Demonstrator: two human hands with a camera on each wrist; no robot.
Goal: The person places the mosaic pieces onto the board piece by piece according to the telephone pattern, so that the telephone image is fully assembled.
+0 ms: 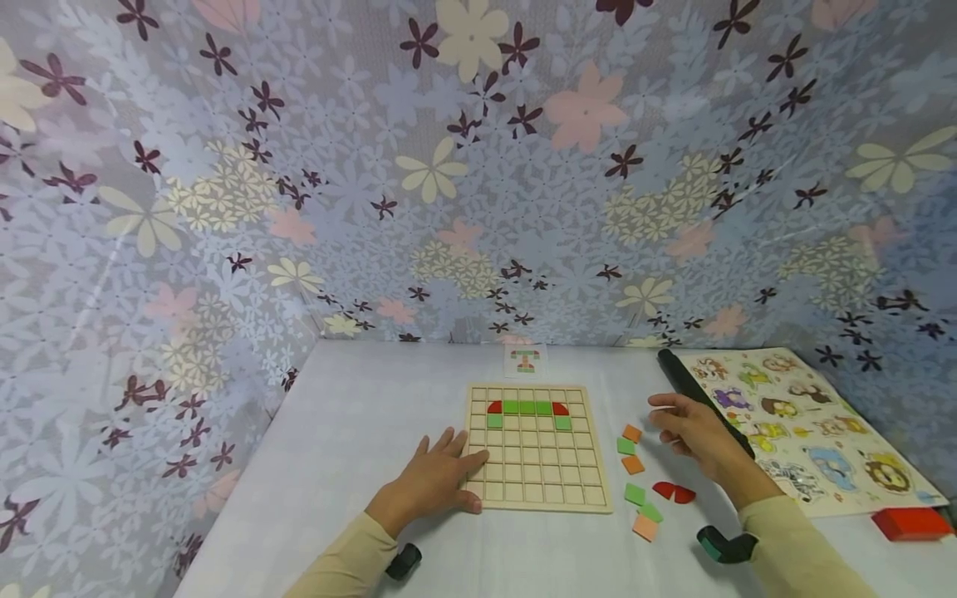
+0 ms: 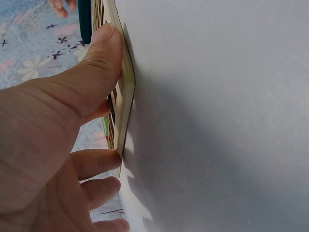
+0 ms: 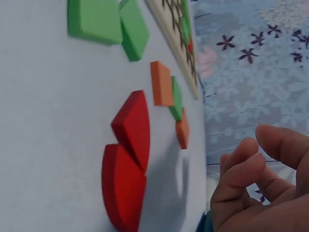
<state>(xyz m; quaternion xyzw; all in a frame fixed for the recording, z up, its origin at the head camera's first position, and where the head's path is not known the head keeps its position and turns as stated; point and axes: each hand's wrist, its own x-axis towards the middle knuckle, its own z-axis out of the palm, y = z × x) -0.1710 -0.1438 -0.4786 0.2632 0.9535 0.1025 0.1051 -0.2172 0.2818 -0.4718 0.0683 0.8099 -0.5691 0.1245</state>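
A square wooden grid board (image 1: pixel 538 473) lies flat on the table. On it, several green square tiles (image 1: pixel 527 408) form a row with a red quarter-round tile (image 1: pixel 560 409) at each end, and a green tile sits under each red one. My left hand (image 1: pixel 434 482) rests at the board's left edge, fingers spread; in the left wrist view its thumb (image 2: pixel 104 53) lies against the wooden rim. Empty, with loosely bent fingers, my right hand (image 1: pixel 691 428) hovers right of the board. Below it lie loose orange tiles (image 3: pixel 161 83), green tiles (image 3: pixel 94 21) and two touching red quarter-rounds (image 3: pixel 123 186).
A small pattern card (image 1: pixel 526 361) stands behind the board. To the right are a black bar (image 1: pixel 691 386), a sheet of cartoon animals (image 1: pixel 811 423) and a red block (image 1: pixel 912 524). A flower-printed cloth (image 1: pixel 478 208) rises behind the table.
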